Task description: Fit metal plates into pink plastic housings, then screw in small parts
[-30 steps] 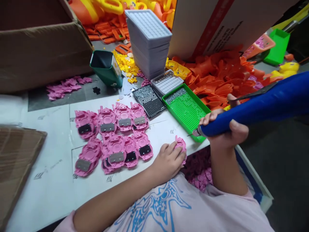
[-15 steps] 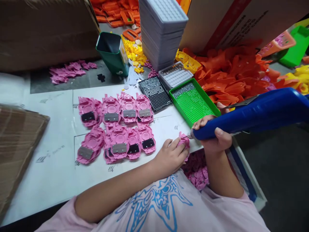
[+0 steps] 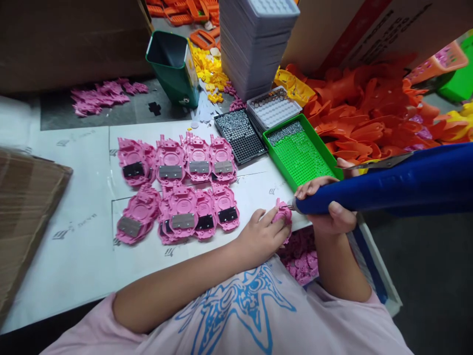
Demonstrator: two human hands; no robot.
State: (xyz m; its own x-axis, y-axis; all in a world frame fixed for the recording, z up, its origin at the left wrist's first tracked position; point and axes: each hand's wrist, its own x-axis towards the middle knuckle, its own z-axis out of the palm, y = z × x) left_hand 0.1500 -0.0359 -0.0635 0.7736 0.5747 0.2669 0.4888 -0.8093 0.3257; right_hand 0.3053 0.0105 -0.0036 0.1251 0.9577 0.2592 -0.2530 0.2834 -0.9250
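Note:
My left hand [image 3: 264, 235] presses a pink plastic housing [image 3: 284, 212] down at the table's near right edge, its fingers closed over the part. My right hand [image 3: 328, 207] is wrapped round a blue electric screwdriver [image 3: 384, 182], held almost level. The screwdriver's tip meets the upper part of the housing; the exact contact point is too small to make out. Left of my hands lie two rows of stacked pink housings [image 3: 184, 207], with grey or black plates screwed on. Much of the held housing is hidden under my fingers.
Beyond my hands are a green screw tray [image 3: 299, 153], a black screw tray [image 3: 240, 135] and a pale tray of round parts [image 3: 273, 106]. A tall tray stack [image 3: 254, 49] and dark green bin [image 3: 173, 69] stand behind. Orange parts [image 3: 354, 108] heap at right; a cardboard flap [image 3: 29, 217] sits left.
The view has shifted slightly. The screwdriver's rear end sits a little lower, so the tool looks more level. Both hands keep their hold, and the tip stays at the housing.

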